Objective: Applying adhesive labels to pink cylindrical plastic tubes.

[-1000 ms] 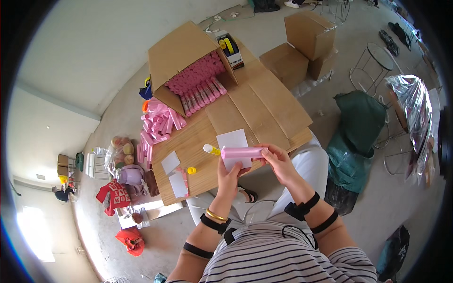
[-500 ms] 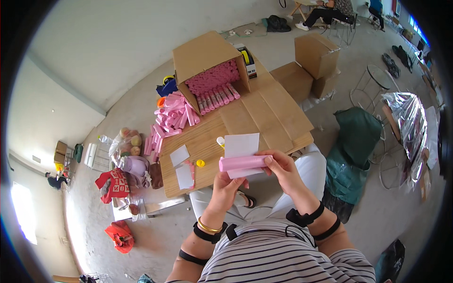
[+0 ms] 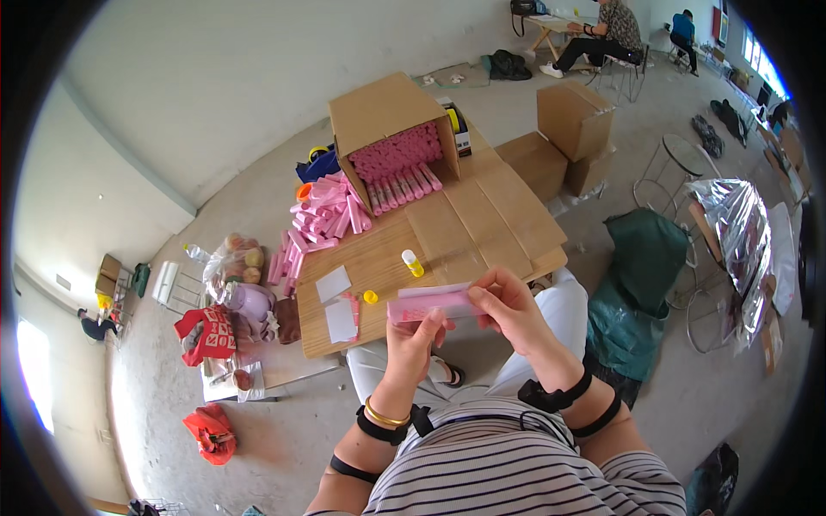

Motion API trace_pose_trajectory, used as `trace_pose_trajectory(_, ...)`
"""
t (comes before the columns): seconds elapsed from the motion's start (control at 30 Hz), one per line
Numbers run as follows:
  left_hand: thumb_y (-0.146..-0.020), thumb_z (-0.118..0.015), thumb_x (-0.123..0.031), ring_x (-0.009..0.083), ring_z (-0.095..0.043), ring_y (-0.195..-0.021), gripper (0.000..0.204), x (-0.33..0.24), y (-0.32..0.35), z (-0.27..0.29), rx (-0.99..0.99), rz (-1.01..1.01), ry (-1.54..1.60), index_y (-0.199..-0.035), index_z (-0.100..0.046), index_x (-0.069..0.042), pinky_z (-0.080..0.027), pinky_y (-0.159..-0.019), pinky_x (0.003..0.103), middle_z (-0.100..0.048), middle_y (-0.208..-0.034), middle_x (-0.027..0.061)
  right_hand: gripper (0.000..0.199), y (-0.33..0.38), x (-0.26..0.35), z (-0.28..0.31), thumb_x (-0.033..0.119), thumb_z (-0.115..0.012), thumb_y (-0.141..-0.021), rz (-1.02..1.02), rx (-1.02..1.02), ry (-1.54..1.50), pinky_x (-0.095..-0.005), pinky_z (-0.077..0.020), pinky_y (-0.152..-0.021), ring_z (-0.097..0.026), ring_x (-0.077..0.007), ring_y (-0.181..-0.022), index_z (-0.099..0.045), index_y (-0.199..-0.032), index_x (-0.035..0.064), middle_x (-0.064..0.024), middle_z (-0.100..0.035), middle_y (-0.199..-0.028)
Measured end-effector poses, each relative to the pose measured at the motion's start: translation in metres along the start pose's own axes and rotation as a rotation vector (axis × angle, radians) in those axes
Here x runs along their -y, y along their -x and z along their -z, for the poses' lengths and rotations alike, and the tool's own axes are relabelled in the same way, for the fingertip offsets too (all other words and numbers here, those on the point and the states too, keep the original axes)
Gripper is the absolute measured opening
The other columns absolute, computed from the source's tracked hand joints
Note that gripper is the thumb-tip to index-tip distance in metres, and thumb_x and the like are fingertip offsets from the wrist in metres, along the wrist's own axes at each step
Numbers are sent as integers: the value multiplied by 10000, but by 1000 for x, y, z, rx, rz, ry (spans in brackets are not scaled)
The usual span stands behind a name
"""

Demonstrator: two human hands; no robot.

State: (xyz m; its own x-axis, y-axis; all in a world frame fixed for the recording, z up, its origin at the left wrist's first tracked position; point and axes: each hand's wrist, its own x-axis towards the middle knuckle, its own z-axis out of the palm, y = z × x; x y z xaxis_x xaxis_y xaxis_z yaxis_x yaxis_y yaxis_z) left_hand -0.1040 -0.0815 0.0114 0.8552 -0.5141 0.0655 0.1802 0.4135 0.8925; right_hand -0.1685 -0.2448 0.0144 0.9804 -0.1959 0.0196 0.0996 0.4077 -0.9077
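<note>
Between my two hands, above the near edge of the wooden table (image 3: 379,254), is a pink tube (image 3: 397,311) with a paper label (image 3: 439,304) curled about it. My left hand (image 3: 416,344) grips the tube's left part from below, thumb on the label. My right hand (image 3: 512,311) pinches the right end with thumb and fingers. A white-and-yellow glue stick (image 3: 413,263) stands uncapped just beyond the tube. Its yellow cap (image 3: 370,297) lies to the left, by white paper labels (image 3: 333,284) and a pink printed strip (image 3: 354,303).
An open cardboard box (image 3: 379,103) full of pink tubes lies on its side at the table's back. Several labelled tubes (image 3: 403,187) rest at its mouth. Left of it is a pile of pink tubes (image 3: 329,208). More cartons (image 3: 572,112) and a green bag (image 3: 638,275) stand right.
The white paper that stuck up behind the tube is now folded over it, with its pink printed side showing. My left thumb has come up onto the label.
</note>
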Motion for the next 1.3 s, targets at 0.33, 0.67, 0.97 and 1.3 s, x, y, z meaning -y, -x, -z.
trace_pose_trajectory(0.33,-868,-650,-184,79,-571,-670,171,-10,13,-8,-213,183,253,-1000,-574,-104,-384,-494,178,-634,-858,-1,315,5,4,-22,130,-596,-925,192,191,133,-190,-423,-739,-498,-40,-877,-462,-1194,38,-12,-509,-1040)
trace_pose_trajectory(0.67,-871,-670,-161,86,-601,-812,233,-60,28,6,33,116,-221,-1048,-580,-39,-426,-574,195,-626,-910,26,203,22,34,-30,54,-532,-925,202,243,195,-177,-391,-711,-462,-23,-838,-467,-1116,31,12,-485,-961)
trace_pose_trajectory(0.97,-893,-609,-83,98,-572,-845,170,-61,40,-2,78,-34,-172,-1022,-554,13,-497,-731,245,-596,-995,68,142,27,32,-39,72,-522,-919,189,208,280,-188,-378,-656,-435,-23,-748,-486,-1046,20,12,-489,-905)
trace_pose_trajectory(1.3,-915,-591,-105,92,-565,-836,160,-67,42,2,117,-20,-155,-1030,-542,-5,-497,-717,234,-592,-1012,62,120,30,36,-50,83,-490,-924,164,186,176,-201,-390,-645,-436,-45,-713,-502,-1026,22,3,-491,-857)
